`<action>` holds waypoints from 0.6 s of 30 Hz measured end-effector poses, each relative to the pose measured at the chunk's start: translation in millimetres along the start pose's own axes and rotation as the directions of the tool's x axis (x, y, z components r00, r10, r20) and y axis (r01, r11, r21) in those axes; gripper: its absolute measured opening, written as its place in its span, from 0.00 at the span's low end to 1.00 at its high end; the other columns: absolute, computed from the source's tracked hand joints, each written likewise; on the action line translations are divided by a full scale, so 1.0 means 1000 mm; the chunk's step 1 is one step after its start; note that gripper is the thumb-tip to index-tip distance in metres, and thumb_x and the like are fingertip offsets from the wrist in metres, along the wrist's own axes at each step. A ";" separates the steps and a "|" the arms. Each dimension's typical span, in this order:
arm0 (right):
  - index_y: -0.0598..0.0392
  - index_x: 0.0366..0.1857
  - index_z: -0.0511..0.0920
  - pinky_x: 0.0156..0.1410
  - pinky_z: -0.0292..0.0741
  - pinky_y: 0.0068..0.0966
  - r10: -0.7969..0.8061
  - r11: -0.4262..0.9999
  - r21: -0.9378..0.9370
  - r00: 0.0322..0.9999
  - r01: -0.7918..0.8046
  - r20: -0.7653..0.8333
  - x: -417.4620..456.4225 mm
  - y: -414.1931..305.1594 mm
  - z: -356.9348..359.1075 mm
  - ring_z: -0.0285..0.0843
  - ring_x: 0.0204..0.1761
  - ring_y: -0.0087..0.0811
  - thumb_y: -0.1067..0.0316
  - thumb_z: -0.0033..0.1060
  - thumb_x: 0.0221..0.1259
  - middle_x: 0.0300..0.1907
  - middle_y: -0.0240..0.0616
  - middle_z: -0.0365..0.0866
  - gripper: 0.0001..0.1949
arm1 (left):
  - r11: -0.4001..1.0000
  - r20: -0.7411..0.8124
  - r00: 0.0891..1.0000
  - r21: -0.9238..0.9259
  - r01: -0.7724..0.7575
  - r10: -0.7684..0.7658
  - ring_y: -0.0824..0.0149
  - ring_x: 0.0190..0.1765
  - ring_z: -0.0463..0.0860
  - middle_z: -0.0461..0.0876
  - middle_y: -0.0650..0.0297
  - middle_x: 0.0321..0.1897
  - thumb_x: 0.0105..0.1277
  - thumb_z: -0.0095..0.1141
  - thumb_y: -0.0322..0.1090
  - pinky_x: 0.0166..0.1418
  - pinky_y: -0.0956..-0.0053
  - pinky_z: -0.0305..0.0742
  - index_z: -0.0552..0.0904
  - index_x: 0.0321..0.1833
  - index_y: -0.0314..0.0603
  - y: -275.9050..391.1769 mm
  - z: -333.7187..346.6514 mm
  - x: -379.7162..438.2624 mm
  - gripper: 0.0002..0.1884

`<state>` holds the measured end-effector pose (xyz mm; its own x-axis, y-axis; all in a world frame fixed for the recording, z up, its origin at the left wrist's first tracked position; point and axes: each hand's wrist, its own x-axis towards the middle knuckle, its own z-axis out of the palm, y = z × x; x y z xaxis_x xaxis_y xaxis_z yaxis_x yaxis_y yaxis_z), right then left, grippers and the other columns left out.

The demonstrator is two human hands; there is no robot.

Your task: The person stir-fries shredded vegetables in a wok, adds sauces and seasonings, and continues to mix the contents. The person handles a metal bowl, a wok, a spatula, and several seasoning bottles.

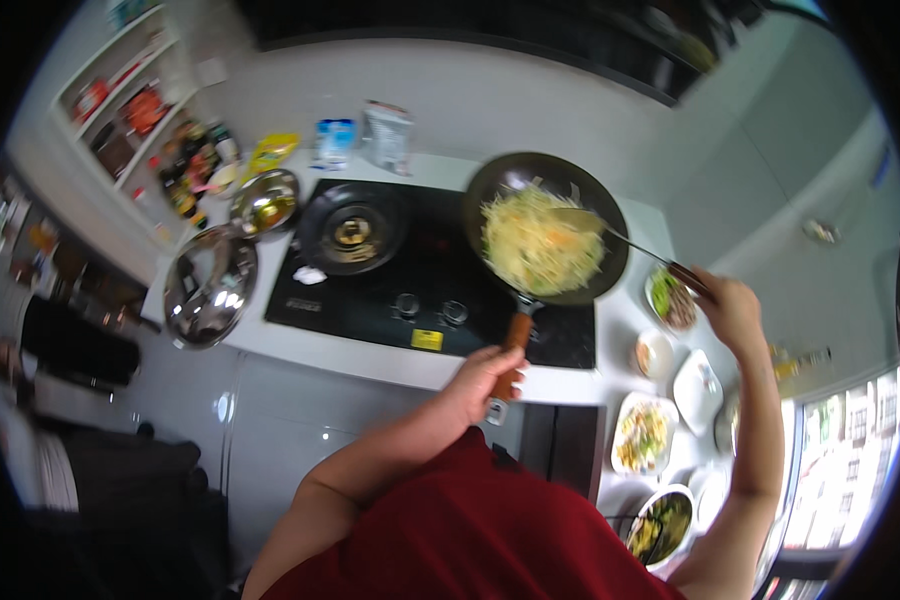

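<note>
My left hand (489, 379) is closed around the wooden handle (520, 331) of a dark wok (506, 171) over the right side of a black glass cooktop (435, 262). Shredded pale vegetables (532, 244) with some orange and green bits fill much of the wok. My right hand (731, 311), to the right of the wok, grips the dark handle of a metal spatula (641, 250). The spatula's head rests on the upper right part of the shreds. Steam or blur softens the detail of the food.
Two steel bowls (211, 289) (266, 202) stand left of the cooktop, near bottles (187, 161). Bags (388, 139) lean at the back wall. Along the right counter are a plate of greens and meat (671, 300), a small bowl (652, 354), a white dish (697, 391) and a food-filled dish (644, 433).
</note>
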<state>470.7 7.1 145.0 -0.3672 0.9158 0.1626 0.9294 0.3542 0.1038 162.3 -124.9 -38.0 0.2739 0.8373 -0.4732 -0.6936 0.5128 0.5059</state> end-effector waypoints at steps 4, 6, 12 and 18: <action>0.48 0.54 0.78 0.47 0.75 0.36 0.114 0.986 0.127 0.992 -0.107 -0.053 0.005 0.021 0.025 0.80 0.43 0.49 0.67 0.61 0.54 0.40 0.49 0.82 0.20 | 0.999 -0.012 0.999 0.025 -0.048 0.048 0.74 0.32 0.78 0.79 0.65 0.33 0.64 0.61 0.43 0.28 0.78 0.77 0.77 0.43 0.40 -0.013 -0.005 0.008 0.15; 0.54 0.51 0.79 0.47 0.76 0.35 0.097 0.986 0.145 0.992 -0.084 -0.087 0.007 0.024 0.046 0.81 0.41 0.50 0.69 0.59 0.56 0.38 0.49 0.83 0.17 | 0.999 0.002 0.999 0.009 -0.043 0.043 0.74 0.32 0.78 0.78 0.65 0.33 0.65 0.59 0.46 0.28 0.77 0.78 0.76 0.45 0.40 -0.017 -0.003 0.011 0.17; 0.55 0.49 0.80 0.16 0.59 0.15 0.161 0.504 0.692 0.843 -0.517 0.513 0.027 -0.008 0.094 0.62 0.12 0.15 0.66 0.56 0.64 0.16 0.25 0.70 0.12 | 0.997 -0.206 0.976 -0.011 -0.074 0.070 0.67 0.38 0.77 0.75 0.62 0.42 0.70 0.46 0.56 0.35 0.70 0.76 0.72 0.53 0.46 -0.015 -0.015 0.006 0.22; 0.57 0.44 0.81 0.15 0.56 0.16 0.075 0.464 0.744 0.858 -0.481 0.508 0.022 -0.037 0.066 0.60 0.11 0.15 0.63 0.57 0.64 0.14 0.24 0.67 0.11 | 0.996 -0.214 0.973 0.016 -0.090 0.091 0.64 0.41 0.76 0.72 0.62 0.44 0.68 0.49 0.56 0.37 0.67 0.75 0.70 0.54 0.47 -0.011 -0.026 0.002 0.22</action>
<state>430.6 26.3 79.8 -0.2262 0.9088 -0.3506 0.6360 -0.1348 -0.7598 152.9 -133.9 -63.5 0.0604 0.8205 -0.5684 -0.7047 0.4384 0.5579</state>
